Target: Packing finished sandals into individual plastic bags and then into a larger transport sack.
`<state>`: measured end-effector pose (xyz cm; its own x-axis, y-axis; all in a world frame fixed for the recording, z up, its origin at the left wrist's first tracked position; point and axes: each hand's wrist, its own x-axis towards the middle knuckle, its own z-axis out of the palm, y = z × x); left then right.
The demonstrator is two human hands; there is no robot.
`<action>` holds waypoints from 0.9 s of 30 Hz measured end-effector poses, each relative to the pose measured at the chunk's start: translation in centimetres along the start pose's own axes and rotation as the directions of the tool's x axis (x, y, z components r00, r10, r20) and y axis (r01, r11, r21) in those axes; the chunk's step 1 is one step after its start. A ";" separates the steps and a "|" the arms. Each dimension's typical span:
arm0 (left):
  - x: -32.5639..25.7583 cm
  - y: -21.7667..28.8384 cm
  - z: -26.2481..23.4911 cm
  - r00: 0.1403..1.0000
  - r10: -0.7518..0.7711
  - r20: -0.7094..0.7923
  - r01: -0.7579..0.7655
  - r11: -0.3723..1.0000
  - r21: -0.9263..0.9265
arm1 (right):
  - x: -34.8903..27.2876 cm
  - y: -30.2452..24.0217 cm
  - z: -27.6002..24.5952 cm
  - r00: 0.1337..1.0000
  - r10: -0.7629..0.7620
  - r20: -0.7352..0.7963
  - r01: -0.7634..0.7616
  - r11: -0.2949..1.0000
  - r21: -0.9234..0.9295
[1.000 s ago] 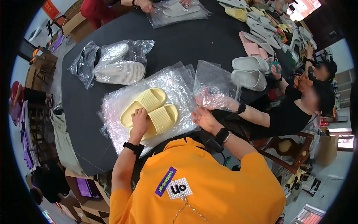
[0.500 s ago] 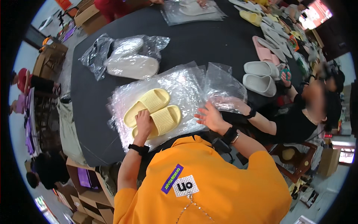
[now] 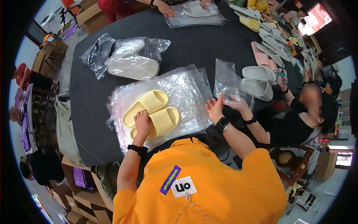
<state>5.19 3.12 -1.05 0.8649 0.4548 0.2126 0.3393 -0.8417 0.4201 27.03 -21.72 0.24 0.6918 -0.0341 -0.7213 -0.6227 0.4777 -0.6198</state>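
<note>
A pair of pale yellow slippers (image 3: 156,108) lies side by side on a stack of clear plastic bags (image 3: 186,86) at the near edge of the round black table (image 3: 186,41). My left hand (image 3: 141,123) lies over the heel ends of both slippers, its fingers curled onto them. My right hand (image 3: 215,108) is open with its fingers spread at the right edge of the bag stack. Right beside it, a co-worker's hand (image 3: 236,104) holds a loose clear bag (image 3: 225,78).
Bagged white slippers (image 3: 130,67) lie at the far left of the table. Grey slippers (image 3: 257,80), pink ones (image 3: 261,56) and several more lie to the right. Other people's hands work on a bag (image 3: 194,15) at the far side. Cardboard boxes (image 3: 85,186) stand lower left.
My left hand stays on the yellow slippers. My right hand has shifted slightly toward the stack's right edge, close to the co-worker's hand. The view has tilted a little.
</note>
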 end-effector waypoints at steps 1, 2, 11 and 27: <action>0.0 0.0 0.0 1.000 0.002 -0.003 -0.002 1.000 0.001 | 0.8 -0.2 -0.4 0.999 -0.008 0.046 0.007 0.999 0.033; 0.0 0.0 0.0 1.000 0.007 -0.004 -0.007 1.000 0.003 | 1.9 -0.2 -1.1 0.996 -0.018 0.090 0.012 0.998 0.069; 0.1 -0.2 0.0 1.000 0.009 0.015 -0.009 1.000 0.002 | 3.2 0.1 -3.0 0.958 0.042 0.285 -0.044 0.999 0.002; 0.3 -3.5 -5.0 0.863 -0.504 0.019 0.227 0.355 -0.907 | -8.2 1.4 4.6 -0.138 0.217 0.966 0.811 -0.536 0.236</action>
<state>2.39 7.62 1.99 0.5827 0.8114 -0.0453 -0.0185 0.0690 0.9974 22.14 -16.75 6.74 0.1232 0.9567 0.2638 0.9807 -0.0767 -0.1798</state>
